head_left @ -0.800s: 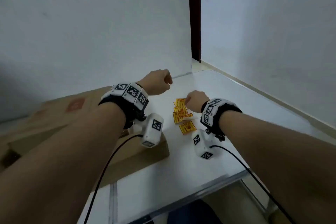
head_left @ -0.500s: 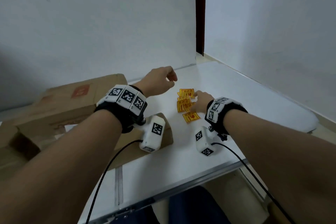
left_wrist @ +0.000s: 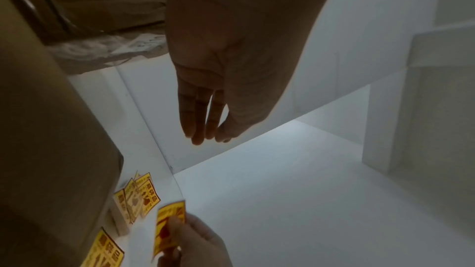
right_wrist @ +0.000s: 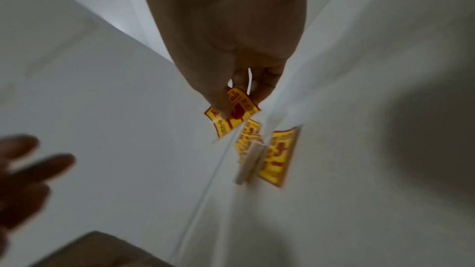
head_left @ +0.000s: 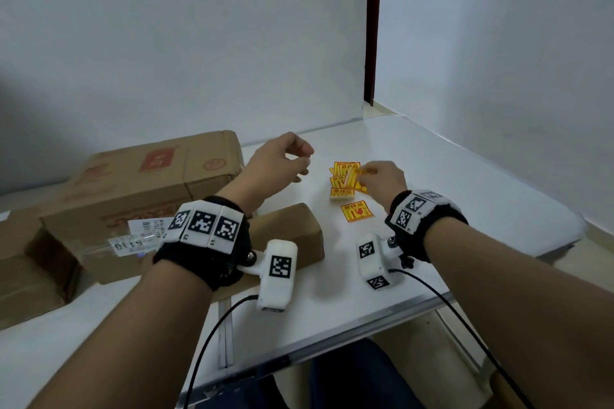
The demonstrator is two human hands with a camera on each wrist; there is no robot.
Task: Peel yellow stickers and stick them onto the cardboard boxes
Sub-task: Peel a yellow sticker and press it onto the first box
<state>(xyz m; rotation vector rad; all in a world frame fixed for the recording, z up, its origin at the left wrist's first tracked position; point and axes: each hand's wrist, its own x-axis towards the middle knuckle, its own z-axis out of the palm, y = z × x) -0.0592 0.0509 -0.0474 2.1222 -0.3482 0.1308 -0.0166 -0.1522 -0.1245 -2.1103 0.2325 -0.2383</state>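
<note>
Sticker [right_wrist: 232,112] – yellow w/ red print – is pinched btwn thumb & fingers of your right hand [head_left: 382,178], lifted just above the other stickers [head_left: 344,181] on the table [head_left: 465,183]. Left wrist view shows the same sticker [left_wrist: 168,223] held at its lower end, white backing side partly showing. Right wrist view is blurry, so can't tell if backing is peeled at all.

Your left hand [head_left: 277,163] hovers to the left of the right hand, well apart from it, holding nothing; fingers loosely curled in head view, hanging nearly straight & close together in left wrist view [left_wrist: 205,113].

Under/just beyond the right hand: small overlapping pile of stickers, plus one single sticker [head_left: 357,211] lying flat, nearer to you.

Left of the stickers: small cardboard box [head_left: 299,232] near you, partly hidden by your left wrist. Behind it a big cardboard box [head_left: 159,176] w/ red markings on top & a white label [head_left: 139,236] on its near side. Another box [head_left: 30,276] at far left edge.
</note>
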